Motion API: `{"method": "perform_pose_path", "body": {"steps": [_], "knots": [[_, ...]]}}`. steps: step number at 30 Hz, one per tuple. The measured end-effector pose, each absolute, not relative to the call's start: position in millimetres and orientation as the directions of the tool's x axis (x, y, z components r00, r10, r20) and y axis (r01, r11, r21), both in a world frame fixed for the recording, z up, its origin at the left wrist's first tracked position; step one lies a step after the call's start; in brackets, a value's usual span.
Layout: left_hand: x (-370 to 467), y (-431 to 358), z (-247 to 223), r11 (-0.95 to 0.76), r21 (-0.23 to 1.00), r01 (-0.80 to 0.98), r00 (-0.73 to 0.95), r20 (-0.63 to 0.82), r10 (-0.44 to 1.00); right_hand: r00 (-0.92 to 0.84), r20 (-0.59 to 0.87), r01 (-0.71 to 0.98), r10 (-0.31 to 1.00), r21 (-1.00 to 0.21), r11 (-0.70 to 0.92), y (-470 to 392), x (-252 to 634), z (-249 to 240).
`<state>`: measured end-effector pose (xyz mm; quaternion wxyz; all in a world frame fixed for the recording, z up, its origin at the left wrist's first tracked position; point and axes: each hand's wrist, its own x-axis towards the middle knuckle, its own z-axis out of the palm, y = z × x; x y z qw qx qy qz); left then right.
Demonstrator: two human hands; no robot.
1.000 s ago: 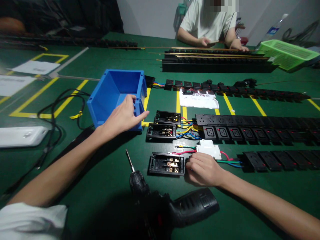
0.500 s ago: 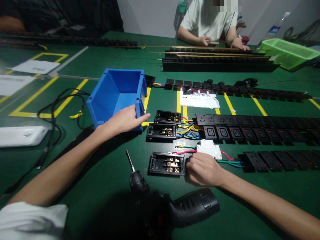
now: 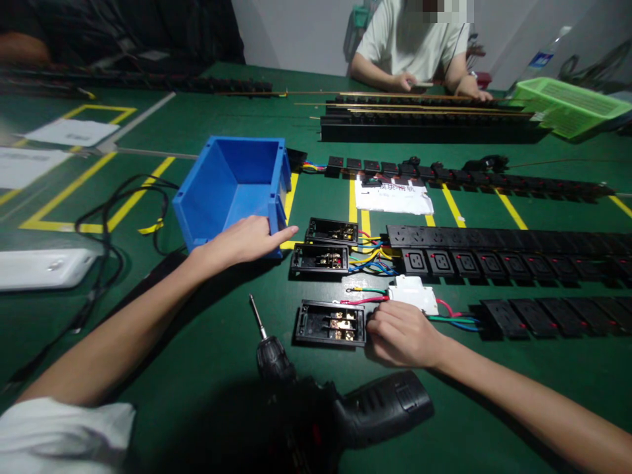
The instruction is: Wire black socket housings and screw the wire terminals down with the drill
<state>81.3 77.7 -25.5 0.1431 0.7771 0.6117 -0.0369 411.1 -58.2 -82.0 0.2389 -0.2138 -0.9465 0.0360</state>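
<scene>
The near right corner of a blue bin (image 3: 197, 191) is under my left hand (image 3: 247, 238); its thumb lies outside the wall and its fingertips are hidden. My right hand (image 3: 402, 334) is curled closed at the right end of an open black terminal box (image 3: 316, 324) with brass contacts. Any item within its fingers is hidden. Just above that hand is a white block (image 3: 412, 294) with red and green wires. Two more black boxes, an upper one (image 3: 330, 231) and a lower one (image 3: 318, 260), are wired to socket strips (image 3: 494, 264).
A black power screwdriver (image 3: 385, 408) lies in front, its bit pointing up-left. Black cables (image 3: 111, 230) and a white power strip (image 3: 44, 268) are at left. Across the table, a person (image 3: 419, 46) sits behind black rails (image 3: 434, 130), near a green basket (image 3: 567, 108).
</scene>
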Motion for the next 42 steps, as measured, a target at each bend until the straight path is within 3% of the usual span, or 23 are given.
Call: {"method": "perform_pose_path", "body": {"steps": [5,22,42], "knots": [[81,77,-25,-0.25,0.211,0.945,0.288,-0.169,0.943,-0.798,0.43,0.388,0.422,-0.168,0.906,-57,411,-84],[77,77,-9,-0.22,0.164,0.962,0.263,-0.329,0.907,-0.794,0.425,0.39,0.433,-0.19,0.901,-57,411,-83],[43,87,14,-0.386,0.472,0.792,0.584,-0.403,0.705,-0.792,0.429,0.394,0.434,-0.184,0.901,-57,412,-84]]}}
